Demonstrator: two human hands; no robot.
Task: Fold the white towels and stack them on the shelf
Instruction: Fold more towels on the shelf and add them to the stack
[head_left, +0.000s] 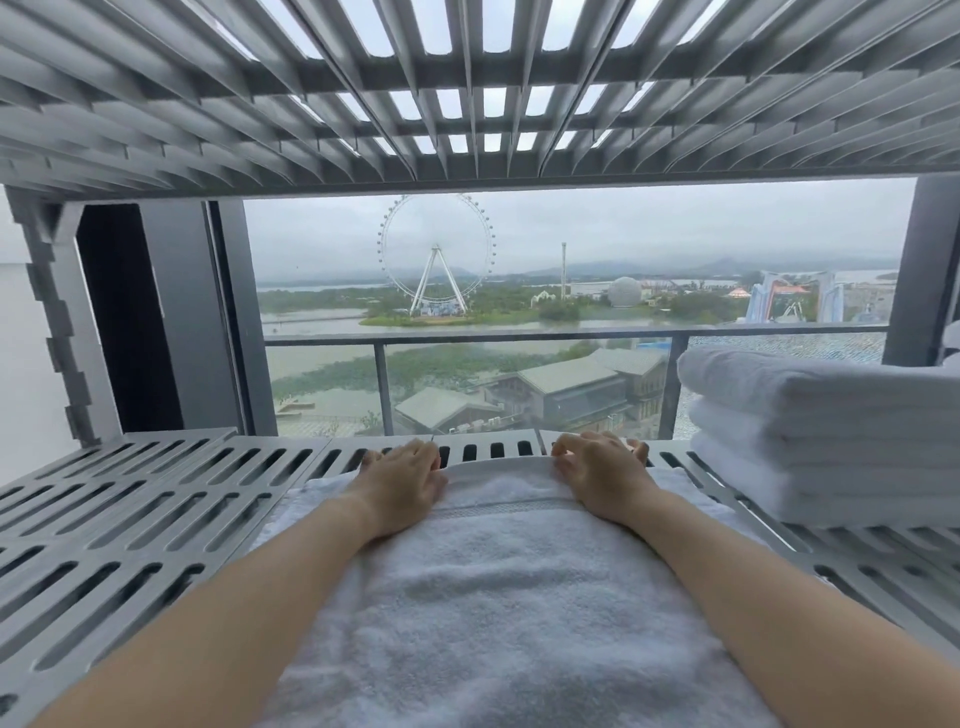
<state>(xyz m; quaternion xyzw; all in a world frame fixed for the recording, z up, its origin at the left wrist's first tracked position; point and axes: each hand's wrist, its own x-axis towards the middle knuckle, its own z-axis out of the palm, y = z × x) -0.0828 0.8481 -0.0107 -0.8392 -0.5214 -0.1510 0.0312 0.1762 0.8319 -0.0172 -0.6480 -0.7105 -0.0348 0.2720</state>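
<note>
A folded white towel (498, 597) lies on the grey slotted shelf (130, 525), stretching from the near edge to the shelf's back. My left hand (402, 480) lies on its far left corner and my right hand (602, 478) on its far right corner. Both hands have their fingers bent over the towel's far edge, fingertips reaching the shelf slats. Whether the fingers pinch the cloth is hidden. A stack of folded white towels (826, 441) sits on the same shelf at the right.
Another slotted shelf (467, 88) hangs close overhead. A grey notched upright (62, 332) stands at the left. Behind the shelf is a window (519, 312) with a balcony rail. The left part of the shelf is bare.
</note>
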